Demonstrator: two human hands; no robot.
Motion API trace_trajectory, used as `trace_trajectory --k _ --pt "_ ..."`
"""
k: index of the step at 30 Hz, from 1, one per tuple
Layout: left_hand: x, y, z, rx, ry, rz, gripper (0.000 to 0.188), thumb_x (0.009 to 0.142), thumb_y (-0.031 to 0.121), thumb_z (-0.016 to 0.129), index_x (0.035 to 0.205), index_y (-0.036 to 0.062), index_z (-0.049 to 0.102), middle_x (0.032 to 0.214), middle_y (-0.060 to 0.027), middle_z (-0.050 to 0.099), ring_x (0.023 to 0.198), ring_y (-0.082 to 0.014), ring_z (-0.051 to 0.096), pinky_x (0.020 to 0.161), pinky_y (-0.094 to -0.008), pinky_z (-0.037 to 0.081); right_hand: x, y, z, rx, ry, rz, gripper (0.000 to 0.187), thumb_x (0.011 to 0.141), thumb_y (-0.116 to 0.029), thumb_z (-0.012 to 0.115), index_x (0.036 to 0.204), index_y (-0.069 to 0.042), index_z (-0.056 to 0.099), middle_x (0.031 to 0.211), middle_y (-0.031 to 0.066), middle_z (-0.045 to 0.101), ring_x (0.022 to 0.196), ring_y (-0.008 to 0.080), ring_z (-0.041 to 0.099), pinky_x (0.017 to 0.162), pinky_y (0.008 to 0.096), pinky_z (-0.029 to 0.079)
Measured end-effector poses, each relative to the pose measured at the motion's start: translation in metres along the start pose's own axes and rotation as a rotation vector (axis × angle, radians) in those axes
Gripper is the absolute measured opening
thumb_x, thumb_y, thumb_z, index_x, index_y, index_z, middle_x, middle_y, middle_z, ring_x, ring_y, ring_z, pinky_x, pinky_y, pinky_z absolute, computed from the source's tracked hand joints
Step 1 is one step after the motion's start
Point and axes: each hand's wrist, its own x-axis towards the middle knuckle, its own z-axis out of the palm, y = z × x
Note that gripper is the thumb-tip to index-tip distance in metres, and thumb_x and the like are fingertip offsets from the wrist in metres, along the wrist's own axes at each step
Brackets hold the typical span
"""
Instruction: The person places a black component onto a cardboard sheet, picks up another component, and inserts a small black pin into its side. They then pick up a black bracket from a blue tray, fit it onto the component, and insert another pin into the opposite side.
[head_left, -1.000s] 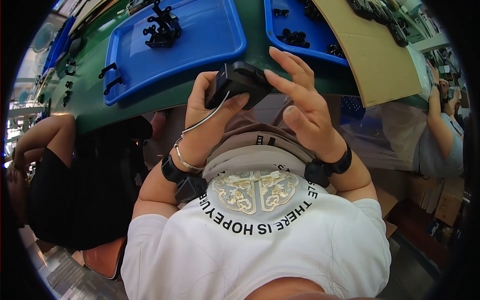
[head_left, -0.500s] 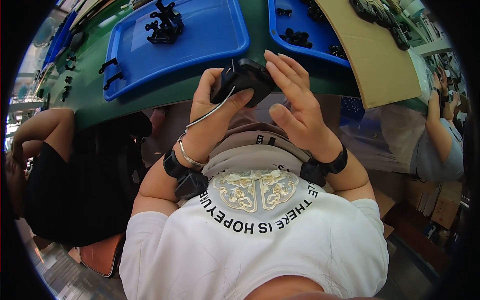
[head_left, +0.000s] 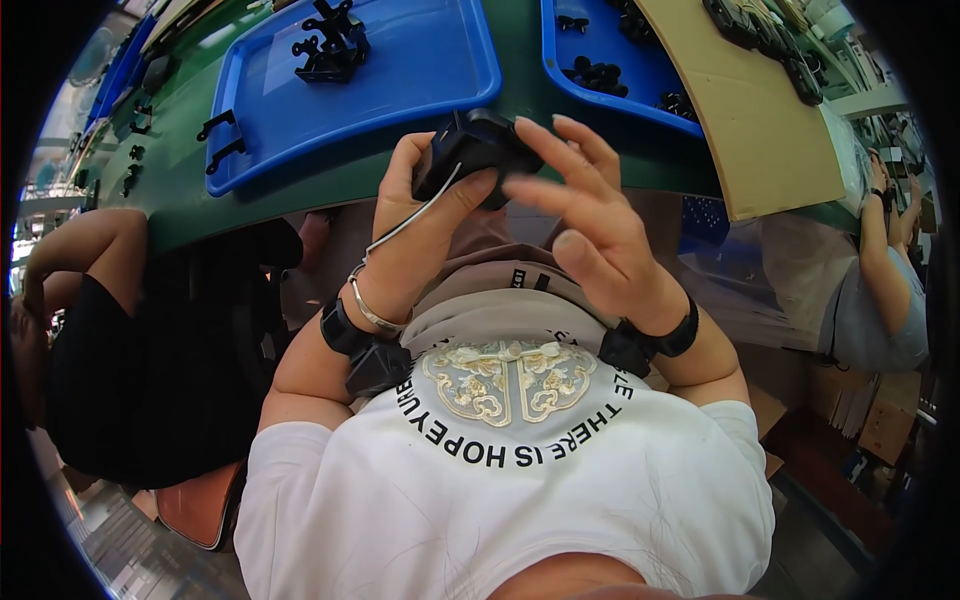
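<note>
A black boxy device (head_left: pixel 470 155), with a thin pale cable (head_left: pixel 418 215) running down toward my wrist, is gripped in my left hand (head_left: pixel 425 205). The thumb lies across its near side and the fingers wrap its left side. Its exact kind is not clear. To the right, my right hand (head_left: pixel 605 225) has its fingers spread, with the fingertips close to the device's right end; one finger is blurred by motion, and whether it touches cannot be made out. Both hands are just off the table's near edge.
A blue tray (head_left: pixel 420 100) on the green table (head_left: pixel 300 210) holds black bracket parts (head_left: pixel 330 55). A second blue tray (head_left: pixel 640 108) has small black parts (head_left: pixel 595 75). Brown cardboard (head_left: pixel 760 150) lies right of it. Other people sit on both sides.
My right hand's fingers have bent and shifted across the device's right end, one of them now blurred. My left hand, with the device, has moved slightly left.
</note>
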Motion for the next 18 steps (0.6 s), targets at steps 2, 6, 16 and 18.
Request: trace_trajectory --k 2,6,16,18 --pt "0.000 -0.001 0.001 0.029 -0.014 0.015 0.032 0.082 0.003 0.065 0.107 0.0021 0.044 0.099 -0.0083 0.059 0.086 -0.0145 0.060 0.070 -0.0284 0.056 -0.002 -0.001 0.002 0.039 -0.046 -0.063 0.053 0.095 -0.040 0.039 0.127 0.001 0.048 0.141 0.0177 0.035 0.131 0.0314 0.026 0.107 0.0391 0.018" --pt "-0.002 0.000 0.001 0.064 -0.027 0.029 0.032 0.082 0.004 0.065 0.106 0.0018 0.045 0.098 -0.0079 0.059 0.086 -0.0144 0.061 0.069 -0.0278 0.056 0.000 0.011 0.008 -0.059 0.077 0.069 0.055 0.095 -0.039 0.039 0.130 0.002 0.044 0.141 0.0176 0.035 0.131 0.0314 0.027 0.107 0.0383 0.018" --pt "0.000 0.000 -0.001 0.094 -0.010 -0.013 0.034 0.081 0.004 0.066 0.107 0.0007 0.045 0.098 -0.0085 0.058 0.086 -0.0145 0.060 0.067 -0.0267 0.056 -0.004 0.009 -0.001 -0.026 0.038 -0.020 0.057 0.095 -0.039 0.040 0.132 0.005 0.039 0.140 0.0176 0.036 0.130 0.0316 0.029 0.106 0.0381 0.021" --pt "0.001 0.000 0.002 0.101 -0.020 0.003 0.034 0.081 0.004 0.067 0.107 0.0007 0.045 0.097 -0.0086 0.058 0.085 -0.0144 0.060 0.067 -0.0267 0.056 -0.005 0.008 -0.001 -0.022 0.024 -0.037 0.058 0.095 -0.039 0.040 0.132 0.005 0.039 0.140 0.0176 0.035 0.130 0.0317 0.029 0.106 0.0382 0.022"
